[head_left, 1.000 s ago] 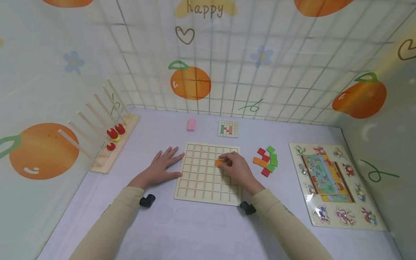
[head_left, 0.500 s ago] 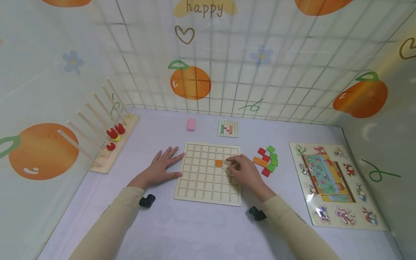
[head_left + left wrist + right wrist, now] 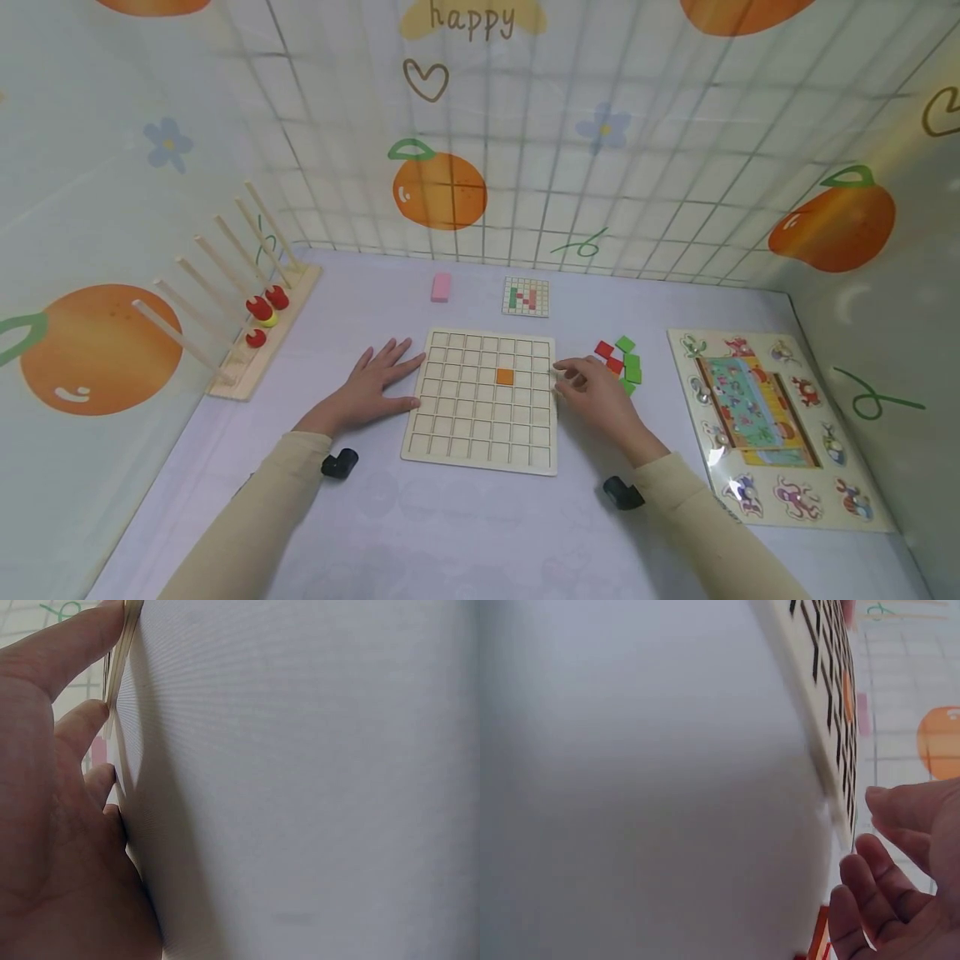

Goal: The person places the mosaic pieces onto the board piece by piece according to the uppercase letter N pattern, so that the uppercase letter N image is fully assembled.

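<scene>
A pale wooden grid board (image 3: 465, 421) lies on the table, with one orange square tile (image 3: 506, 377) in a cell right of its middle. My left hand (image 3: 371, 387) rests flat with spread fingers, thumb and index finger touching the board's left edge. Just past the right edge is my right hand (image 3: 600, 400), fingers loosely bent and thumb apart from them; the right wrist view shows nothing between its fingers (image 3: 866, 881). Beyond it lie loose square tiles, among them a red tile (image 3: 604, 350) and a green tile (image 3: 632, 363). The hand hides some of these tiles in the head view.
A small pattern card (image 3: 526, 297) and a pink block (image 3: 441, 287) lie behind the board. On the left stands a wooden peg rack (image 3: 288, 287) with red and yellow pieces. An animal picture puzzle (image 3: 761, 417) takes up the right side. A patterned curtain closes off the back.
My right hand has let go of the orange tile, which stays in its cell. From there the hand has moved right, off the board toward the loose tiles. My left hand keeps its place.
</scene>
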Demonstrator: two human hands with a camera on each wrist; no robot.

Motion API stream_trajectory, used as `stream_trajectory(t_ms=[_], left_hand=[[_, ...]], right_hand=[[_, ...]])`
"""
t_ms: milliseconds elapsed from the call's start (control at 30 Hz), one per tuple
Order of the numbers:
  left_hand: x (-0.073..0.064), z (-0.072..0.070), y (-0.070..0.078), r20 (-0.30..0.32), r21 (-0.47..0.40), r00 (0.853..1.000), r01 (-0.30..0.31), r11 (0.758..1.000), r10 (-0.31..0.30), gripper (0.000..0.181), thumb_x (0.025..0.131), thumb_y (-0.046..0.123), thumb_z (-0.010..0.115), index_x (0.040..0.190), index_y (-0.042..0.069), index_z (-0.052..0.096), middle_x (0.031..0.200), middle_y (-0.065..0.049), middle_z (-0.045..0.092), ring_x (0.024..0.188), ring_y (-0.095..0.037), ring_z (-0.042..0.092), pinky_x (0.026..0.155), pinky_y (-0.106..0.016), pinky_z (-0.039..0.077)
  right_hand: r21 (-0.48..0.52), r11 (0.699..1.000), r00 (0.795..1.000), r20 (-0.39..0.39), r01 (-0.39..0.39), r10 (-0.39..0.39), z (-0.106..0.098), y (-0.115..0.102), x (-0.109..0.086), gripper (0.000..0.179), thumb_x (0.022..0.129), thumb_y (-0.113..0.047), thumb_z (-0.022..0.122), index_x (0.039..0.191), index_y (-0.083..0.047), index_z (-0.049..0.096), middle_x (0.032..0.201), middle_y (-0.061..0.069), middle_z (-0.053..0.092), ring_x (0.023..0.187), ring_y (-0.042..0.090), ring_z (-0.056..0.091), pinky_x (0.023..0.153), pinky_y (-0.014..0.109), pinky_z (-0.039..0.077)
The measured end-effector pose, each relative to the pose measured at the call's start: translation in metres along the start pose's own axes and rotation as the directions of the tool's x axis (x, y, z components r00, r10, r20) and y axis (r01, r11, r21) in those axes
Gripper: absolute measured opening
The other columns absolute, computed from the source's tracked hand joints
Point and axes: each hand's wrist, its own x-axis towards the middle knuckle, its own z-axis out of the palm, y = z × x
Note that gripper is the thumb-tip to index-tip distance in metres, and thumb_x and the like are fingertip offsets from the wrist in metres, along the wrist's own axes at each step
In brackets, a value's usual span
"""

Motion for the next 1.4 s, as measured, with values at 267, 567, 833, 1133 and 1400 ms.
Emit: stream_trajectory(t_ms=[267,567,833,1133,1400], left_hand=[[-0.001,0.001,-0.001,-0.005,-0.002,1.000,-0.001,1.000,0.001,0.084,0.092,0.062,0.065,0.161,0.027,0.033,0.171,-0.004,0.011,0.157,-0.029,0.000,0.124,-0.053,-0.007],[-0.002,0.002,-0.002,-0.013,0.001,1.000,-0.004,1.000,0.004,0.083,0.092,0.062,0.064,0.161,0.027,0.033,0.171,-0.004,0.012,0.157,-0.029,0.001,0.124,-0.053,-0.007],[-0.002,0.002,-0.001,-0.019,0.005,1.000,-0.005,1.000,0.005,0.083,0.092,0.062,0.064,0.161,0.028,0.033,0.171,-0.003,0.012,0.157,-0.028,0.001,0.124,-0.053,-0.006],[-0.001,0.002,0.001,-0.012,0.013,1.000,0.004,1.000,-0.004,0.083,0.092,0.063,0.063,0.161,0.029,0.032,0.171,-0.002,0.011,0.157,-0.028,0.000,0.124,-0.052,-0.007],[-0.001,0.002,0.000,-0.017,0.005,1.000,-0.003,1.000,0.003,0.083,0.092,0.063,0.063,0.161,0.028,0.032,0.171,-0.003,0.011,0.157,-0.028,0.000,0.124,-0.052,-0.007]], right_hand=[[-0.038,0.999,0.999,-0.043,0.024,-0.026,-0.013,0.022,0.002,0.035,0.096,-0.018,0.071,0.130,-0.012,0.067,0.114,0.009,0.063,0.102,0.027,0.059,0.090,0.043,0.055],[-0.077,0.997,0.998,-0.068,-0.001,-0.005,-0.023,0.035,0.008,0.035,0.095,-0.013,0.071,0.129,-0.007,0.067,0.120,0.014,0.058,0.101,0.030,0.056,0.089,0.044,0.053],[-0.111,0.993,0.996,-0.076,-0.045,0.036,-0.026,0.036,0.012,0.036,0.094,-0.011,0.070,0.130,-0.006,0.068,0.127,0.019,0.054,0.107,0.033,0.051,0.090,0.046,0.051],[-0.126,0.992,0.997,-0.071,-0.008,-0.001,-0.024,0.035,0.015,0.028,0.095,-0.011,0.071,0.123,-0.005,0.072,0.116,0.016,0.061,0.098,0.030,0.052,0.080,0.040,0.050],[-0.122,0.992,0.997,-0.064,0.046,-0.054,-0.016,0.028,0.014,0.024,0.093,-0.008,0.073,0.116,-0.007,0.076,0.113,0.009,0.068,0.099,0.027,0.056,0.079,0.036,0.051]])
